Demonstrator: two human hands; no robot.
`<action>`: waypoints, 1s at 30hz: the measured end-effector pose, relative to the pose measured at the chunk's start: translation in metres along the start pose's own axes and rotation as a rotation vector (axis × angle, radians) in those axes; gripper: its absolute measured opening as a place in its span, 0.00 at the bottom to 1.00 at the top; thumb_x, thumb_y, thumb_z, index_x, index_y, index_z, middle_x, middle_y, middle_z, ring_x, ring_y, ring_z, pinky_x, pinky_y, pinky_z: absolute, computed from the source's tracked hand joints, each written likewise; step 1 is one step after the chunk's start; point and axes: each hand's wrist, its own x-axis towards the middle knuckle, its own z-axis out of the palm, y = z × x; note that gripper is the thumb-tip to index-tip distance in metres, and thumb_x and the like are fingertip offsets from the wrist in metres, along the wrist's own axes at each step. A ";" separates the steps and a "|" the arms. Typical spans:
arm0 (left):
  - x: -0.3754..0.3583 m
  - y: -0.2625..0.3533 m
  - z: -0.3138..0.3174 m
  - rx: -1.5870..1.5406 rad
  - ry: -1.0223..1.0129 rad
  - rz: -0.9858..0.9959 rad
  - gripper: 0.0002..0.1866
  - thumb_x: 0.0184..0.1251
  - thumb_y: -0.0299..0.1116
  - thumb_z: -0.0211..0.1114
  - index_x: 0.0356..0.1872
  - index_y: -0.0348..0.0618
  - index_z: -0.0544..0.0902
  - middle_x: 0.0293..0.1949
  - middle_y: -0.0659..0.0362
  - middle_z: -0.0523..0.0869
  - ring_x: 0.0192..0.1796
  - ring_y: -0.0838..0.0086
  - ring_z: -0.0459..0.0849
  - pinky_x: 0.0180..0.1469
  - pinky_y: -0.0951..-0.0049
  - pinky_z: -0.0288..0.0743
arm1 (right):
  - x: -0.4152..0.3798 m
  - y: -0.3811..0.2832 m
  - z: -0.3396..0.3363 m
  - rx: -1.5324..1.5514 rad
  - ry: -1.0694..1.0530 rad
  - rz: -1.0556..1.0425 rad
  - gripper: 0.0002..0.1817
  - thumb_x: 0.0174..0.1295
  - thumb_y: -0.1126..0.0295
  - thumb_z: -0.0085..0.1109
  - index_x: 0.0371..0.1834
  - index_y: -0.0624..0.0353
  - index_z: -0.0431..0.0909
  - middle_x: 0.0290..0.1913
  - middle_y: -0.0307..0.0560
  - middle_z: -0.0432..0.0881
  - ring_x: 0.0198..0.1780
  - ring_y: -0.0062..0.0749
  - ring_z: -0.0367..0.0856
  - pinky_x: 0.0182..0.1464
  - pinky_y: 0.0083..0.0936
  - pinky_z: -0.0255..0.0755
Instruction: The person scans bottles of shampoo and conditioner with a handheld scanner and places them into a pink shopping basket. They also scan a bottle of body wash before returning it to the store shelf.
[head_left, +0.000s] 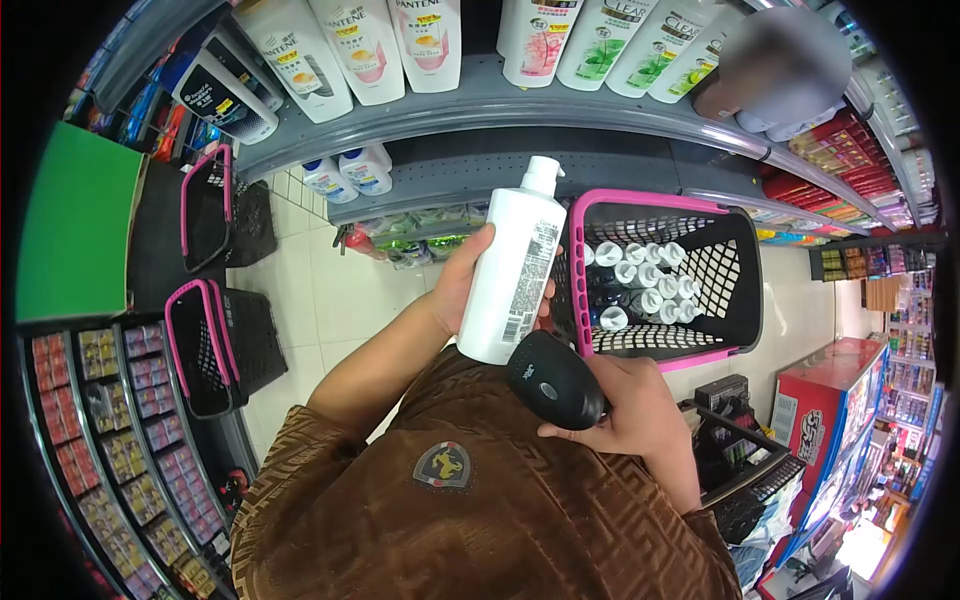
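Observation:
My left hand (463,278) is wrapped round a white pump bottle (503,260), holding it tilted in front of my chest. Its thumb lies along the left side, and fingertips show at the right edge. The back label, with small print and a barcode (512,329) low down, faces up at me. A black handheld barcode scanner (550,378) is gripped in my right hand (640,418), its head right by the bottle's lower corner. The scanner's handle is mostly hidden in the palm.
A black shopping basket (735,270) with a pink rim holds several white-capped bottles (650,280) just right of the pump bottle. Ahead runs a grey shelf (480,105) with shampoo bottles (365,50). More black baskets (255,345) stand on the left. A red box (820,395) is at right.

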 end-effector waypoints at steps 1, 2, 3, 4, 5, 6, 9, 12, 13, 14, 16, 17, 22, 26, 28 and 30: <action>-0.002 0.001 -0.001 -0.015 0.030 -0.027 0.55 0.64 0.76 0.53 0.77 0.36 0.61 0.51 0.41 0.84 0.49 0.51 0.89 0.49 0.50 0.85 | 0.002 -0.002 0.003 -0.046 -0.004 0.010 0.32 0.46 0.44 0.82 0.38 0.62 0.83 0.20 0.50 0.79 0.22 0.48 0.82 0.26 0.37 0.75; -0.003 0.003 -0.004 -0.016 0.025 -0.031 0.55 0.64 0.76 0.53 0.77 0.36 0.61 0.51 0.41 0.84 0.49 0.51 0.89 0.49 0.50 0.85 | 0.004 -0.003 0.006 -0.050 0.000 0.014 0.32 0.46 0.44 0.82 0.38 0.62 0.83 0.20 0.50 0.79 0.22 0.48 0.82 0.26 0.37 0.75; -0.004 0.005 -0.007 -0.012 0.000 -0.038 0.54 0.65 0.76 0.53 0.77 0.36 0.61 0.51 0.41 0.84 0.49 0.51 0.89 0.48 0.50 0.85 | 0.006 -0.004 0.008 -0.055 -0.006 0.027 0.32 0.46 0.43 0.81 0.37 0.62 0.82 0.19 0.50 0.79 0.22 0.49 0.82 0.26 0.38 0.75; -0.004 0.006 -0.010 -0.011 -0.023 -0.045 0.54 0.65 0.75 0.52 0.77 0.37 0.61 0.51 0.41 0.84 0.49 0.51 0.89 0.48 0.50 0.85 | 0.007 -0.005 0.010 -0.059 -0.014 0.041 0.32 0.47 0.43 0.81 0.37 0.62 0.82 0.19 0.50 0.78 0.22 0.50 0.82 0.26 0.38 0.75; -0.005 0.007 -0.012 -0.016 -0.027 -0.049 0.54 0.65 0.75 0.52 0.77 0.37 0.61 0.51 0.41 0.84 0.49 0.51 0.89 0.48 0.50 0.85 | 0.008 -0.007 0.011 -0.061 -0.014 0.048 0.32 0.47 0.43 0.81 0.37 0.62 0.82 0.19 0.50 0.78 0.22 0.50 0.82 0.26 0.38 0.75; -0.005 0.007 -0.014 -0.031 -0.025 -0.055 0.53 0.65 0.75 0.52 0.77 0.37 0.61 0.51 0.41 0.84 0.49 0.51 0.89 0.48 0.50 0.85 | 0.009 -0.009 0.012 -0.056 -0.018 0.051 0.32 0.47 0.43 0.81 0.37 0.62 0.82 0.19 0.51 0.78 0.22 0.50 0.82 0.26 0.39 0.75; -0.007 0.008 -0.020 -0.031 0.018 -0.053 0.50 0.67 0.73 0.52 0.75 0.37 0.63 0.52 0.41 0.84 0.50 0.51 0.88 0.51 0.50 0.84 | 0.009 -0.006 0.019 -0.012 0.018 0.060 0.31 0.46 0.44 0.82 0.37 0.62 0.82 0.20 0.51 0.79 0.23 0.50 0.82 0.27 0.38 0.75; -0.009 0.000 -0.026 0.046 0.147 -0.014 0.44 0.70 0.67 0.53 0.72 0.37 0.67 0.52 0.42 0.84 0.52 0.51 0.87 0.56 0.50 0.82 | 0.005 0.005 0.031 0.076 0.126 0.111 0.31 0.47 0.46 0.82 0.38 0.62 0.82 0.22 0.52 0.80 0.24 0.49 0.83 0.28 0.36 0.75; -0.010 -0.002 -0.027 0.109 0.228 0.026 0.41 0.71 0.64 0.53 0.70 0.37 0.69 0.53 0.42 0.84 0.54 0.51 0.87 0.58 0.51 0.81 | 0.004 0.008 0.034 0.120 0.194 0.151 0.30 0.47 0.47 0.83 0.38 0.62 0.82 0.23 0.52 0.80 0.25 0.48 0.83 0.29 0.36 0.75; -0.011 -0.001 -0.025 0.115 0.206 0.045 0.34 0.72 0.56 0.58 0.67 0.38 0.72 0.52 0.45 0.84 0.55 0.54 0.85 0.61 0.52 0.79 | 0.002 0.012 0.034 0.062 0.245 0.243 0.29 0.48 0.50 0.83 0.40 0.62 0.82 0.25 0.52 0.81 0.26 0.46 0.83 0.30 0.35 0.75; -0.013 -0.006 -0.041 0.173 0.370 0.042 0.33 0.71 0.54 0.61 0.66 0.39 0.72 0.52 0.47 0.84 0.55 0.56 0.85 0.61 0.52 0.79 | -0.004 0.047 0.048 -0.071 0.532 0.402 0.23 0.53 0.57 0.78 0.41 0.62 0.80 0.27 0.52 0.83 0.26 0.48 0.83 0.31 0.37 0.75; -0.013 -0.007 -0.049 0.229 0.528 0.042 0.32 0.70 0.53 0.63 0.65 0.39 0.73 0.51 0.49 0.84 0.54 0.58 0.85 0.60 0.53 0.79 | -0.012 0.062 0.045 -0.116 0.541 0.633 0.19 0.56 0.62 0.72 0.45 0.62 0.78 0.28 0.54 0.83 0.26 0.51 0.83 0.32 0.39 0.75; 0.005 0.016 -0.095 0.486 0.688 0.189 0.26 0.65 0.43 0.73 0.58 0.42 0.75 0.47 0.56 0.86 0.46 0.69 0.87 0.47 0.64 0.84 | -0.066 0.195 0.065 -0.485 0.703 0.713 0.32 0.56 0.67 0.65 0.66 0.62 0.71 0.50 0.63 0.82 0.48 0.60 0.83 0.49 0.49 0.77; 0.037 0.061 -0.106 0.572 0.755 0.347 0.26 0.62 0.37 0.75 0.57 0.39 0.75 0.47 0.55 0.86 0.45 0.69 0.87 0.44 0.65 0.83 | -0.089 0.242 0.084 -0.577 0.698 0.660 0.33 0.52 0.67 0.67 0.65 0.60 0.72 0.52 0.58 0.82 0.49 0.59 0.83 0.51 0.49 0.76; 0.046 0.084 -0.122 0.692 0.881 0.467 0.27 0.56 0.31 0.78 0.55 0.38 0.75 0.47 0.54 0.86 0.47 0.68 0.87 0.46 0.64 0.83 | -0.099 0.256 0.096 -0.577 0.694 0.652 0.33 0.51 0.68 0.68 0.64 0.60 0.73 0.51 0.57 0.83 0.48 0.59 0.83 0.50 0.49 0.76; 0.053 0.103 -0.132 0.731 0.906 0.490 0.29 0.54 0.30 0.79 0.55 0.37 0.74 0.48 0.53 0.86 0.48 0.67 0.87 0.49 0.63 0.83 | -0.103 0.266 0.103 -0.550 0.765 0.621 0.32 0.47 0.69 0.70 0.60 0.58 0.76 0.48 0.53 0.83 0.48 0.57 0.82 0.49 0.49 0.74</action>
